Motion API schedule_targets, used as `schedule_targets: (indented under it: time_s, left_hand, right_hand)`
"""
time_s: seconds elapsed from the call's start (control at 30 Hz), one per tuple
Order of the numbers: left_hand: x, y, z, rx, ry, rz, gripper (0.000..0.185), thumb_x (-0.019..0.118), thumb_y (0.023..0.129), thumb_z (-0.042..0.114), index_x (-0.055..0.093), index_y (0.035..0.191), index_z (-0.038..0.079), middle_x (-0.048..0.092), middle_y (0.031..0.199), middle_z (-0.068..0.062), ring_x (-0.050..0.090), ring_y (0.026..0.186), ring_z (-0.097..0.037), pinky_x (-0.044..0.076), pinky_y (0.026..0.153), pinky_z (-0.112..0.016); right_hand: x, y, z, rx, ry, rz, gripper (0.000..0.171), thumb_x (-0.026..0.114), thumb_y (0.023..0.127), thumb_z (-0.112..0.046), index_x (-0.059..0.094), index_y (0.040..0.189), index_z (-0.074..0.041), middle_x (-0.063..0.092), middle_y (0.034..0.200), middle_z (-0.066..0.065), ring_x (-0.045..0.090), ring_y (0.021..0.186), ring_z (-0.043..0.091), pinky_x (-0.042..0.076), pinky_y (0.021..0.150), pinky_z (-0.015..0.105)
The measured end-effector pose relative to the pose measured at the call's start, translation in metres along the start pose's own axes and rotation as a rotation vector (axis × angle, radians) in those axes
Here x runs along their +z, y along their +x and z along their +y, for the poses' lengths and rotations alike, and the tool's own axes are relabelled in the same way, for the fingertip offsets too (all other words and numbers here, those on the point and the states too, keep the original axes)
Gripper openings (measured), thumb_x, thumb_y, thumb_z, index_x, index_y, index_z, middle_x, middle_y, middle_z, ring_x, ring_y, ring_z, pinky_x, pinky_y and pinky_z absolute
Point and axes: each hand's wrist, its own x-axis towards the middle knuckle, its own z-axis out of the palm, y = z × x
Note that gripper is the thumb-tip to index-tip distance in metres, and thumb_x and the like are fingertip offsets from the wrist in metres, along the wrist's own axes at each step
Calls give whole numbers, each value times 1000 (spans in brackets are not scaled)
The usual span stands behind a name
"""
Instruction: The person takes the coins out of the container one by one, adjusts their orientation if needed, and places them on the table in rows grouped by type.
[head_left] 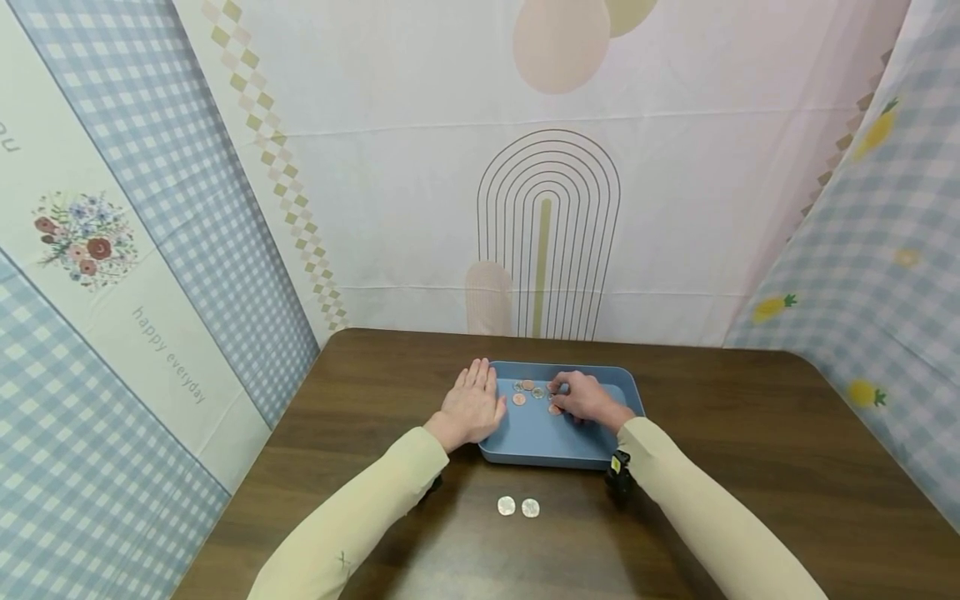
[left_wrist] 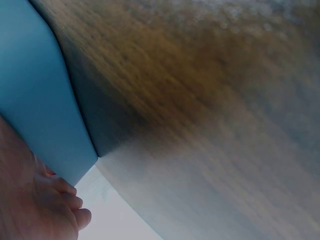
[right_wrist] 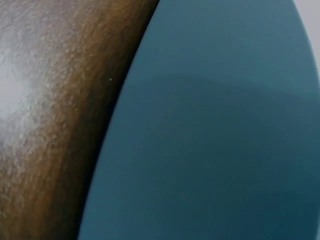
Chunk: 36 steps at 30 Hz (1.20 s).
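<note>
A blue tray [head_left: 558,457] sits in the middle of the dark wooden table [head_left: 750,467]. Several copper and silver coins [head_left: 528,386] lie at its far end. My left hand [head_left: 474,402] rests flat on the tray's left rim, fingers straight and together. In the left wrist view the fingertips [left_wrist: 65,200] show beside the tray wall [left_wrist: 35,100]. My right hand [head_left: 577,398] is inside the tray, fingers and thumb curled down, pinching a copper coin [head_left: 553,409]. The right wrist view shows only the tray [right_wrist: 225,150] and the table [right_wrist: 50,125].
Two silver coins [head_left: 507,506] lie side by side on the table just in front of the tray. Patterned cloth walls [head_left: 225,250] close in the table at the back and both sides.
</note>
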Motion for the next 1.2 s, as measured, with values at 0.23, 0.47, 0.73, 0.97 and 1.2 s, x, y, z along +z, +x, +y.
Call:
schedule_targets:
  time_s: [0.23, 0.47, 0.73, 0.97, 1.2]
  left_hand:
    - [0, 0, 0, -4, -6, 2, 67, 22, 104, 42, 23, 154, -2, 16, 163, -20, 14, 153, -31, 16, 124, -42]
    - [0, -1, 0, -2, -7, -1, 67, 22, 104, 42, 23, 154, -2, 16, 163, -20, 14, 153, -31, 17, 124, -42]
    - [-1, -2, 1, -2, -10, 6, 67, 21, 104, 43, 24, 154, -2, 15, 163, -21, 15, 153, -32, 17, 124, -42]
    - [0, -1, 1, -8, -7, -8, 66, 19, 104, 41, 22, 154, -2, 14, 164, -20, 14, 153, -31, 16, 124, -41]
    - [-1, -2, 1, -7, -7, -4, 66, 20, 105, 41, 22, 154, -2, 15, 164, -20, 14, 153, -31, 16, 124, -42]
  right_hand:
    - [0, 2, 0, 30, -13, -18, 12, 63, 95, -19, 61, 100, -8, 59, 70, 6, 55, 51, 15, 45, 44, 26]
    - [-1, -2, 0, 32, -16, -10, 16, 64, 94, -20, 55, 91, -8, 57, 70, 6, 55, 54, 16, 45, 45, 26]
    - [-4, -6, -1, 32, -19, 39, 18, 67, 92, -20, 55, 90, -8, 55, 78, 5, 53, 62, 16, 41, 51, 25]
    - [-6, -12, -5, -7, -10, 55, 12, 65, 93, -14, 55, 88, -8, 57, 78, 5, 55, 64, 15, 41, 53, 25]
    - [-11, -24, -9, -26, 51, 72, 8, 64, 93, -10, 57, 90, -6, 60, 80, 7, 57, 61, 15, 45, 52, 27]
